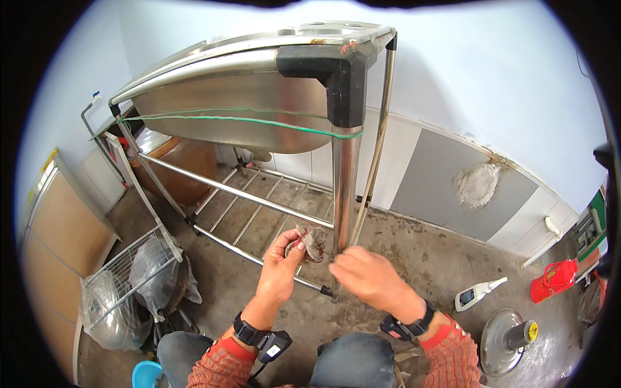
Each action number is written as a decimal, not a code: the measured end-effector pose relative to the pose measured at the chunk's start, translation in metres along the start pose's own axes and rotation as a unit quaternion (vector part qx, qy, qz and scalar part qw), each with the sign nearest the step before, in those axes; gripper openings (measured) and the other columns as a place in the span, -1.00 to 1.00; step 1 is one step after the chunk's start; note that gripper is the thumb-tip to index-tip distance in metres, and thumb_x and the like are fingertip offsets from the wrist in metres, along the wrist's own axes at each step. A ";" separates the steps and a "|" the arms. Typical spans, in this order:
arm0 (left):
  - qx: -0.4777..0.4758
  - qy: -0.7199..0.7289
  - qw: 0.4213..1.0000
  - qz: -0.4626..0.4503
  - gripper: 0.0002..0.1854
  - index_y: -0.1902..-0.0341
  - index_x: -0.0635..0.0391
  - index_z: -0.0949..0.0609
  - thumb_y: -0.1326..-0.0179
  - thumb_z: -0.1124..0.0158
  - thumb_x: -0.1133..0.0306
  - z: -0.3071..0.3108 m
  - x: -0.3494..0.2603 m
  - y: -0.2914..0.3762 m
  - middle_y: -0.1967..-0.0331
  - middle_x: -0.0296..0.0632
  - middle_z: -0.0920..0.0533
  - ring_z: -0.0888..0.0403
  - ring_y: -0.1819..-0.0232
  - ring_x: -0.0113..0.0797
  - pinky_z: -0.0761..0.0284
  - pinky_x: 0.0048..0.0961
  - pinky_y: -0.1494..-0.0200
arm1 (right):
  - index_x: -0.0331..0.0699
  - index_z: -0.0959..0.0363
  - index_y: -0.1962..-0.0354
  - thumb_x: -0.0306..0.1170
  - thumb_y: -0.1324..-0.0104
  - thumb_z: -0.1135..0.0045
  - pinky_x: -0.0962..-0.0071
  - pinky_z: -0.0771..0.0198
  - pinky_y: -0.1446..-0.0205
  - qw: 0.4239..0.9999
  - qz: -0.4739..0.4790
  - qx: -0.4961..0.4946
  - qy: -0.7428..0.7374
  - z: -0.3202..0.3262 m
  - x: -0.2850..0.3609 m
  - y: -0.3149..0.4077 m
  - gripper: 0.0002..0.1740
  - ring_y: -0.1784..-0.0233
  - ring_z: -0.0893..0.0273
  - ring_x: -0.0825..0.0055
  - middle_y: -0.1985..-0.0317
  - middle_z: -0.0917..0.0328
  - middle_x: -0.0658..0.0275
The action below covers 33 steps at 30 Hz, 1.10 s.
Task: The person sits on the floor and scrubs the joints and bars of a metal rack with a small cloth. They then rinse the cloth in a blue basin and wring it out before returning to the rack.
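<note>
My left hand (277, 279) pinches a crumpled greyish bundle (314, 241), cloth or thin plastic, with a strip of red along it. My right hand (371, 279) is beside it, fingers curled, at the lower part of a stainless steel leg (345, 184). Its fingertips are blurred and turned away, so whether they grip anything is hidden. The leg belongs to a stainless steel sink stand (291, 208), fitted with a black plastic corner joint (344, 82). Above hangs the steel sink basin (228, 104). A green cord (271, 122) runs around the legs in front of the basin.
On the floor at right are a white spray bottle (473, 296), a round metal base (499, 339) and a red kettle-like container (553, 281). Bagged cookware (155, 271) sits by a wire rack (111, 281) at left. A brown pot (179, 167) stands behind; a blue basin (145, 374) is below.
</note>
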<state>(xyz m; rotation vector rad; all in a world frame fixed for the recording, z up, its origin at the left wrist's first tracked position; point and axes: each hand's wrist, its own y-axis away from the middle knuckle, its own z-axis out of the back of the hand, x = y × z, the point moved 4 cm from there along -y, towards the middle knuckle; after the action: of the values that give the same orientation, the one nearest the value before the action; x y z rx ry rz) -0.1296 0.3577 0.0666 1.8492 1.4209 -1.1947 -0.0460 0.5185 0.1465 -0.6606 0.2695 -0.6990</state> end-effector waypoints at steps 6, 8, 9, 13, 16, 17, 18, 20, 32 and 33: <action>0.048 -0.207 0.959 -0.187 -0.46 -0.34 0.28 -0.25 -0.36 -0.12 0.40 -0.066 -0.012 0.006 -0.10 -0.24 -0.50 -0.44 -0.11 -0.44 -0.32 -0.46 -0.20 | -0.29 -0.57 0.39 -0.64 -0.04 -0.28 0.56 -0.36 0.37 0.916 -0.314 -0.235 -0.089 0.027 -0.021 0.080 -0.85 0.36 -0.45 0.47 0.35 -0.51 0.26; 0.054 -0.162 0.978 -0.123 -0.50 -0.30 0.25 -0.32 -0.33 -0.15 0.39 -0.074 -0.007 -0.002 -0.05 -0.26 -0.51 -0.43 -0.06 -0.49 -0.32 -0.51 -0.16 | -0.32 -0.58 0.38 -0.66 -0.06 -0.27 0.60 -0.33 0.38 0.865 -0.405 -0.266 -0.134 0.024 -0.025 0.101 -0.86 0.39 -0.44 0.53 0.37 -0.50 0.26; 0.056 -0.140 0.984 -0.090 -0.52 -0.28 0.24 -0.35 -0.32 -0.17 0.39 -0.076 -0.004 -0.006 -0.02 -0.27 -0.51 -0.42 -0.04 -0.52 -0.33 -0.53 -0.13 | -0.32 -0.58 0.38 -0.66 -0.06 -0.27 0.61 -0.32 0.39 0.856 -0.416 -0.272 -0.138 0.022 -0.025 0.108 -0.86 0.39 -0.44 0.56 0.36 -0.50 0.27; 0.191 -0.136 0.971 -0.044 -0.74 0.00 0.16 -0.54 -0.27 -0.23 0.37 -0.068 -0.004 -0.025 0.12 -0.32 -0.55 -0.39 0.11 -0.58 -0.33 -0.60 0.03 | -0.33 -0.59 0.36 -0.65 -0.07 -0.26 0.64 -0.32 0.39 0.834 -0.453 -0.277 -0.151 0.015 -0.025 0.128 -0.86 0.38 -0.43 0.62 0.35 -0.50 0.28; 0.200 -0.147 0.965 -0.088 -0.73 0.02 0.18 -0.52 -0.29 -0.20 0.31 -0.063 0.001 -0.025 0.06 -0.22 -0.53 -0.39 -0.02 -0.39 -0.28 -0.39 -0.11 | -0.33 -0.59 0.36 -0.65 -0.08 -0.26 0.65 -0.34 0.37 0.804 -0.489 -0.285 -0.183 0.008 -0.026 0.141 -0.86 0.37 -0.43 0.64 0.34 -0.50 0.28; 0.191 -0.156 0.964 -0.099 -0.72 0.02 0.19 -0.51 -0.29 -0.18 0.29 -0.061 0.003 -0.022 0.04 -0.17 -0.52 -0.41 -0.12 -0.30 -0.25 -0.31 -0.22 | -0.33 -0.59 0.36 -0.65 -0.09 -0.26 0.65 -0.34 0.36 0.787 -0.507 -0.287 -0.202 0.005 -0.026 0.145 -0.86 0.37 -0.43 0.64 0.34 -0.50 0.29; 0.164 -0.179 0.965 -0.101 -0.71 0.01 0.20 -0.50 -0.30 -0.17 0.28 -0.059 0.008 -0.018 0.02 -0.18 -0.50 -0.39 -0.12 -0.30 -0.25 -0.32 -0.22 | -0.33 -0.59 0.36 -0.65 -0.09 -0.25 0.65 -0.35 0.36 0.786 -0.505 -0.291 -0.203 0.005 -0.026 0.149 -0.87 0.36 -0.43 0.64 0.34 -0.50 0.29; 0.114 -0.226 0.958 -0.133 -0.68 -0.01 0.21 -0.49 -0.32 -0.15 0.25 -0.055 0.017 -0.009 -0.03 -0.18 -0.47 -0.37 -0.12 -0.32 -0.23 -0.35 -0.22 | -0.34 -0.58 0.36 -0.65 -0.09 -0.25 0.65 -0.36 0.35 0.780 -0.511 -0.290 -0.215 0.002 -0.026 0.154 -0.87 0.36 -0.44 0.64 0.34 -0.50 0.30; -0.061 -0.456 0.758 -0.462 -0.66 0.10 0.11 -0.67 0.02 -0.34 0.61 -0.065 -0.047 0.051 0.31 -0.21 -0.52 -0.45 0.25 -0.27 -0.39 -0.44 0.15 | -0.37 -0.58 0.36 -0.65 -0.13 -0.23 0.66 -0.36 0.30 0.744 -0.540 -0.313 -0.238 0.012 -0.036 0.183 -0.90 0.36 -0.43 0.70 0.33 -0.51 0.35; -0.024 -0.529 0.661 -0.532 -0.62 0.10 0.07 -0.70 0.07 -0.37 0.60 -0.074 -0.058 0.049 0.23 -0.24 -0.54 -0.43 0.22 -0.29 -0.36 -0.45 0.17 | -0.37 -0.58 0.36 -0.65 -0.13 -0.22 0.67 -0.36 0.30 0.743 -0.550 -0.312 -0.219 0.013 -0.036 0.185 -0.91 0.36 -0.42 0.71 0.33 -0.51 0.35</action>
<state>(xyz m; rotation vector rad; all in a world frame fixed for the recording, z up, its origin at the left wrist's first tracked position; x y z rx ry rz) -0.0621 0.3743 0.1471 -0.1852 1.6058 -2.1371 0.0266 0.6552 0.0384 -1.6570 -0.4203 -1.5765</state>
